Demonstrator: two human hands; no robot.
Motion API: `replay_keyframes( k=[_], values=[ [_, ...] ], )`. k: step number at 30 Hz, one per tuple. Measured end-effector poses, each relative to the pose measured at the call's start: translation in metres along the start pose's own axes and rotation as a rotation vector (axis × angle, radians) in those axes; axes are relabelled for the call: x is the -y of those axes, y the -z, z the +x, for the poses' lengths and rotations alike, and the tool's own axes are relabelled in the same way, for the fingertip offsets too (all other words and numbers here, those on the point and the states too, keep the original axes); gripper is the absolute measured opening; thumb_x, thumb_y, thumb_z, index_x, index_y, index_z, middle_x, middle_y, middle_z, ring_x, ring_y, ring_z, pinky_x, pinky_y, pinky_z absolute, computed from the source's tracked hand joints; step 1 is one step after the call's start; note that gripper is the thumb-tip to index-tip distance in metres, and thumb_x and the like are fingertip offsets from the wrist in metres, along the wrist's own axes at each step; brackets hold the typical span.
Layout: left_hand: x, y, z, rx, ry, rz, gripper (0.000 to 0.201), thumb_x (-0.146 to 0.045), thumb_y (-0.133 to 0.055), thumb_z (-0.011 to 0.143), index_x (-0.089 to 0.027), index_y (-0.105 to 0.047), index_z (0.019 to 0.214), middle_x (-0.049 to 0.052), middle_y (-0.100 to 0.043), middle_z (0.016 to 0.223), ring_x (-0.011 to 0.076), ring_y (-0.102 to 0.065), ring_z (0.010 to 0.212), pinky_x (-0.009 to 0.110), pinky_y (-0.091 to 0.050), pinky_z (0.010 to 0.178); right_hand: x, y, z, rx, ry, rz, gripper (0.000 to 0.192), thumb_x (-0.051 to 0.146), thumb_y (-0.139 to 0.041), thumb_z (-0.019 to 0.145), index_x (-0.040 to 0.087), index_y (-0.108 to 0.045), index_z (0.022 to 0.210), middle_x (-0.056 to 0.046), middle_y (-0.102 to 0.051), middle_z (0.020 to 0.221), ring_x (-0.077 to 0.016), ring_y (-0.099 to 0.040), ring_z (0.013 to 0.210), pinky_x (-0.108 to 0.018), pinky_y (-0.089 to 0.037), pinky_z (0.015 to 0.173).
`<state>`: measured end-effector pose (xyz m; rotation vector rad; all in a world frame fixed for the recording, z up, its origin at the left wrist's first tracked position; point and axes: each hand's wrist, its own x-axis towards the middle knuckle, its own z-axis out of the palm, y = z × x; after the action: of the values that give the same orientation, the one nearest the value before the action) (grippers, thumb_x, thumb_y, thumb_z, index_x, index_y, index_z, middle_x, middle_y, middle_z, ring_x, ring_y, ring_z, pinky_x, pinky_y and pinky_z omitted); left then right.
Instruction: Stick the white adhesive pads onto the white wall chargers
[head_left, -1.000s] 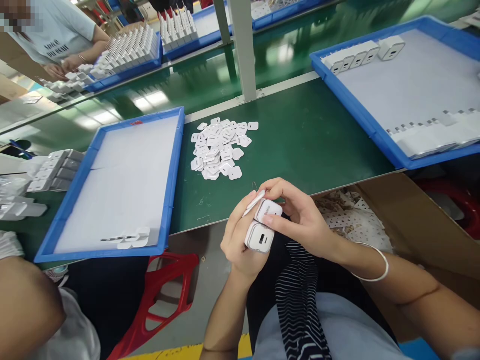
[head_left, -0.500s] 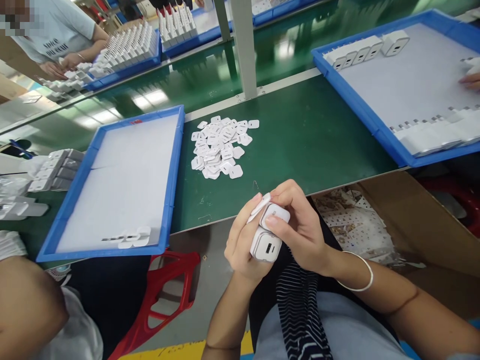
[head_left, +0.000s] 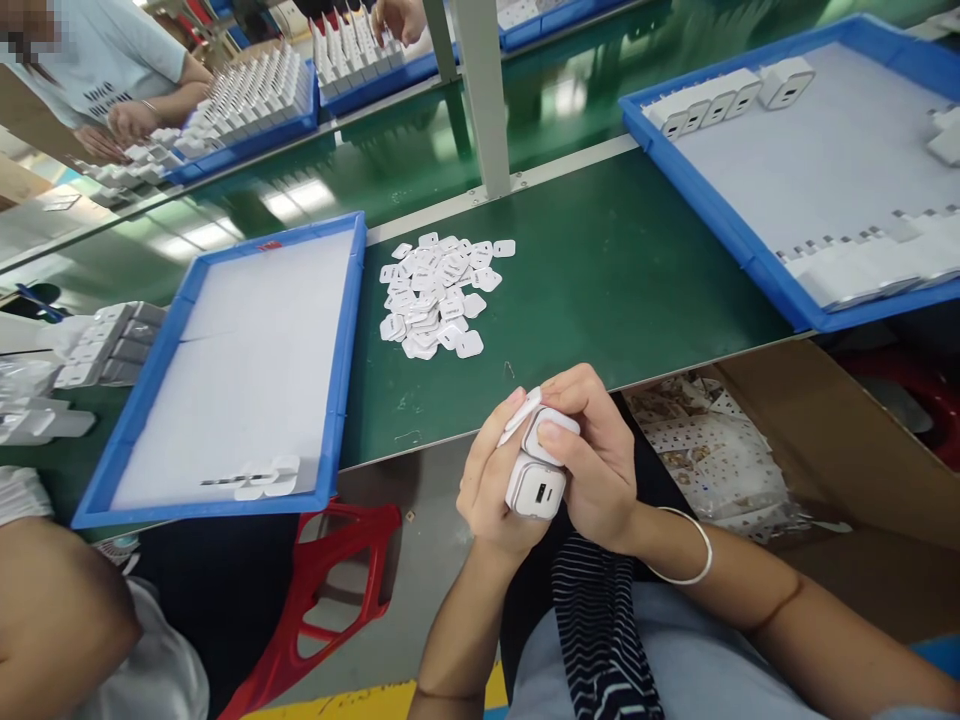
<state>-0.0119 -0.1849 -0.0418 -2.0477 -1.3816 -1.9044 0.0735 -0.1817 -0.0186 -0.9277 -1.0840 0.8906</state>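
Green-matted assembly bench (head_left: 600,270), near edge: small white plastic charger block (head_left: 535,487), port face toward the camera, clasped in left hand (head_left: 495,480), right hand (head_left: 600,460) pinching a white square cap (head_left: 550,432) on its top.

Charger (head_left: 535,488) sides hidden; right tray (head_left: 757,262) cut off

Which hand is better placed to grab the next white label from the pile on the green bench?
Probably left. The left hand only cradles the charger and is nearer the label pile; the right hand presses on the charger's top.
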Motion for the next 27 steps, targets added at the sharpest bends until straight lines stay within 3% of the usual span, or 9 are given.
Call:
replay_keyframes(
  k=[7,11,18,24,27],
  values=[
    [0.001,0.002,0.001,0.035,0.004,-0.057,0.039,-0.009,-0.071,0.083,-0.017,-0.069,0.121,0.009,-0.072,0.124,0.0238,-0.074,0.106,0.038,-0.065,0.09,-0.005,-0.002,-0.005,0.005,-0.032,0.18,0.01,0.023,-0.049,0.098,0.025,-0.058,0.095,-0.002,-0.051,0.095,-0.0177,-0.052,0.086,-0.033,-0.044,0.077],
    [0.001,0.002,-0.001,0.04,-0.005,-0.065,0.04,-0.009,-0.07,0.084,-0.018,-0.068,0.123,0.008,-0.073,0.123,0.024,-0.073,0.107,0.039,-0.065,0.09,0.0,-0.003,-0.003,-0.044,-0.071,0.251,0.013,0.02,-0.052,0.095,0.023,-0.058,0.084,-0.001,-0.049,0.089,-0.016,-0.05,0.081,-0.03,-0.042,0.074],
    [0.001,0.008,0.005,0.127,0.104,-0.112,0.045,-0.012,-0.077,0.079,-0.019,-0.068,0.123,0.007,-0.073,0.123,0.0249,-0.072,0.109,0.041,-0.063,0.093,0.003,0.005,0.009,0.006,-0.216,0.308,0.02,0.02,-0.062,0.089,0.021,-0.056,0.071,0.001,-0.048,0.078,-0.0144,-0.046,0.073,-0.028,-0.038,0.068],
    [0.008,0.018,0.016,0.277,0.262,-0.337,0.047,-0.019,-0.085,0.073,-0.018,-0.07,0.117,0.01,-0.074,0.119,0.025,-0.071,0.112,0.042,-0.061,0.096,0.004,0.028,0.04,0.255,-0.397,0.317,0.041,0.047,-0.051,0.098,0.019,-0.066,0.072,-0.002,-0.054,0.075,-0.0138,-0.047,0.065,-0.028,-0.038,0.057],
    [0.014,0.021,0.018,0.343,0.273,-0.409,0.044,-0.019,-0.085,0.074,-0.019,-0.07,0.116,0.01,-0.074,0.119,0.0246,-0.07,0.114,0.041,-0.06,0.098,0.001,0.036,0.054,0.358,-0.548,0.232,0.034,0.048,-0.059,0.094,0.018,-0.065,0.08,0.0,-0.054,0.069,-0.0101,-0.043,0.058,-0.023,-0.033,0.05]
  ],
)
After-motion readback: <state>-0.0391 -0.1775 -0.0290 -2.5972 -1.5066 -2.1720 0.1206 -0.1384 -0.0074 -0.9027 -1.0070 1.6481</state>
